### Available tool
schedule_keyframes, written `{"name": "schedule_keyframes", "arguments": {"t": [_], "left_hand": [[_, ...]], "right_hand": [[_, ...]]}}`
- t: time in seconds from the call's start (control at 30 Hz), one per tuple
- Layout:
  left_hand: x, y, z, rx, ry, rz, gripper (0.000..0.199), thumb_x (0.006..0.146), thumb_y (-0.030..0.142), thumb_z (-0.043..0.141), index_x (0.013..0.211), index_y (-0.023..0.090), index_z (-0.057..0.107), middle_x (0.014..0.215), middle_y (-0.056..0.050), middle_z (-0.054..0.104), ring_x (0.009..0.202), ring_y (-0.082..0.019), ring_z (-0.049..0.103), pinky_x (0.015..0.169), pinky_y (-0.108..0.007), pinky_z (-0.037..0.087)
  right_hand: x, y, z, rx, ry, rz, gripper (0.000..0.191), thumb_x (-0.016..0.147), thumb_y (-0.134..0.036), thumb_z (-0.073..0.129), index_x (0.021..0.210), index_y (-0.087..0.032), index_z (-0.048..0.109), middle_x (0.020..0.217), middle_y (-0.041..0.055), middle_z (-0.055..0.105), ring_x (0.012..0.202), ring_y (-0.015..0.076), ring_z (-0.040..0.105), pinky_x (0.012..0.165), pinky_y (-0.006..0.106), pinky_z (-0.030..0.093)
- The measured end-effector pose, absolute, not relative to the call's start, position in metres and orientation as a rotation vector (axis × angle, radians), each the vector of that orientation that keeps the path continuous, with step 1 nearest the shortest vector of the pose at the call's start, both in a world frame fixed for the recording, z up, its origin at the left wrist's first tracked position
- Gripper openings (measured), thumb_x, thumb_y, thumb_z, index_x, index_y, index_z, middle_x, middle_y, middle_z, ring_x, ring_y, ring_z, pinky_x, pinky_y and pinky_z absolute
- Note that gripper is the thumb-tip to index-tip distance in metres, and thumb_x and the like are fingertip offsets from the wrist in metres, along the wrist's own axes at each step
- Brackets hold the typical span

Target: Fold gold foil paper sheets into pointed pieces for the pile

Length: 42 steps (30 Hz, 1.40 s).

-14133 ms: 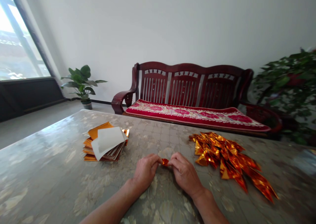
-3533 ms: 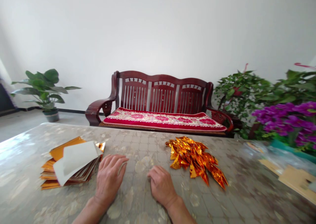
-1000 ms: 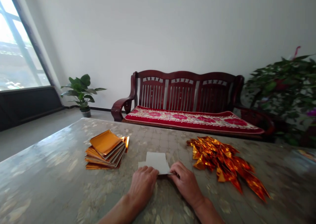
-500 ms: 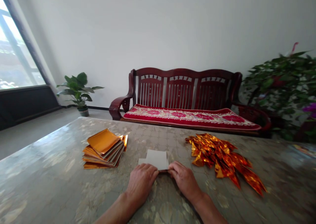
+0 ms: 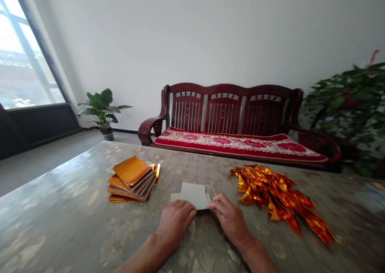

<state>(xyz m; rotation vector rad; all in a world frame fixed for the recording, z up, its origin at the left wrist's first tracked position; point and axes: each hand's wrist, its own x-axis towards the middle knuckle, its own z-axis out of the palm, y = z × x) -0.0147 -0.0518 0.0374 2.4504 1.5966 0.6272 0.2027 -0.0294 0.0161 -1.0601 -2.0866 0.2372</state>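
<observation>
On the table in front of me lies a sheet of paper (image 5: 193, 194), its pale grey side facing up, with more pale paper showing at its left and right edges. My left hand (image 5: 178, 217) is closed at its near left corner, fingertips pressed on the paper. At the near right corner my right hand (image 5: 226, 213) pinches the edge between thumb and fingers. A stack of orange-gold foil papers (image 5: 132, 172) sits to the left of my hands. To the right is a loose heap of folded shiny orange foil pieces (image 5: 278, 195).
The table (image 5: 75, 225) has a patterned, glossy cover. Behind it stands a dark red wooden bench (image 5: 224, 108) with a red floral seat cover (image 5: 240, 143). A potted plant (image 5: 104, 110) is at the back left, and leafy plants (image 5: 349, 100) are at the right.
The whole view has shifted slightly, moving the scene to the right. My right hand has moved a little away from the left along the paper's near edge, showing more of it.
</observation>
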Motion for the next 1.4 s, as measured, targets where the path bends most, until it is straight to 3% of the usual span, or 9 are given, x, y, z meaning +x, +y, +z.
{"name": "schedule_keyframes", "arguments": {"t": [0.37,0.5,0.6,0.73,0.87,1.1,1.4], "left_hand": [[-0.017,-0.052,0.035,2.456,1.59,0.599,0.025,0.099,0.032,0.047,0.095,0.024,0.07,0.093,-0.002,0.072,0.092,-0.019,0.065,0.083,-0.029,0.046],[-0.019,-0.05,0.033,2.45,1.597,0.6,0.027,0.099,0.033,0.045,0.095,0.025,0.07,0.093,-0.001,0.072,0.092,-0.019,0.065,0.083,-0.029,0.046],[-0.02,-0.05,0.034,2.432,1.616,0.596,0.031,0.101,0.033,0.041,0.095,0.025,0.071,0.091,-0.001,0.072,0.091,-0.019,0.065,0.082,-0.028,0.046],[-0.019,-0.053,0.035,2.415,1.599,0.612,0.033,0.102,0.032,0.039,0.097,0.026,0.071,0.091,-0.002,0.073,0.089,-0.018,0.066,0.083,-0.028,0.046],[-0.016,-0.057,0.037,2.418,1.561,0.625,0.035,0.102,0.034,0.038,0.096,0.025,0.071,0.09,-0.002,0.073,0.089,-0.018,0.065,0.082,-0.027,0.045],[-0.016,-0.057,0.041,2.407,1.607,0.597,0.043,0.104,0.034,0.029,0.086,0.023,0.067,0.087,-0.001,0.071,0.087,-0.017,0.065,0.08,-0.027,0.044],[-0.016,-0.055,0.037,2.352,1.661,0.576,0.042,0.103,0.033,0.033,0.079,0.022,0.065,0.085,-0.002,0.07,0.089,-0.018,0.064,0.079,-0.026,0.042]], "right_hand": [[0.206,-0.029,0.009,-0.985,-2.066,0.248,0.031,0.097,-0.018,0.041,0.098,-0.025,0.071,0.087,0.0026,0.068,0.081,0.0138,0.067,0.072,0.021,0.05],[0.207,-0.027,0.006,-1.073,-1.954,0.309,0.025,0.092,-0.019,0.048,0.099,-0.025,0.071,0.09,0.0023,0.071,0.085,0.0156,0.068,0.077,0.023,0.051],[0.206,-0.026,0.004,-1.197,-1.863,0.404,0.019,0.085,-0.02,0.056,0.098,-0.024,0.069,0.087,0.0011,0.072,0.078,0.0161,0.068,0.073,0.024,0.051],[0.203,-0.028,0.007,-1.296,-1.846,0.443,0.004,0.077,-0.022,0.066,0.081,-0.023,0.065,0.074,-0.0021,0.067,0.067,0.0149,0.062,0.063,0.023,0.048],[0.202,-0.029,0.013,-1.251,-1.898,0.354,0.016,0.081,-0.021,0.064,0.066,-0.022,0.059,0.068,-0.0021,0.062,0.067,0.0146,0.061,0.063,0.023,0.044],[0.206,-0.032,0.018,-1.091,-2.008,0.293,0.017,0.092,-0.024,0.055,0.08,-0.023,0.067,0.075,0.001,0.064,0.071,0.0141,0.063,0.065,0.021,0.046],[0.208,-0.033,0.012,-1.002,-2.01,0.182,0.023,0.096,-0.024,0.049,0.096,-0.024,0.071,0.087,0.0033,0.073,0.079,0.0147,0.07,0.071,0.022,0.052]]}}
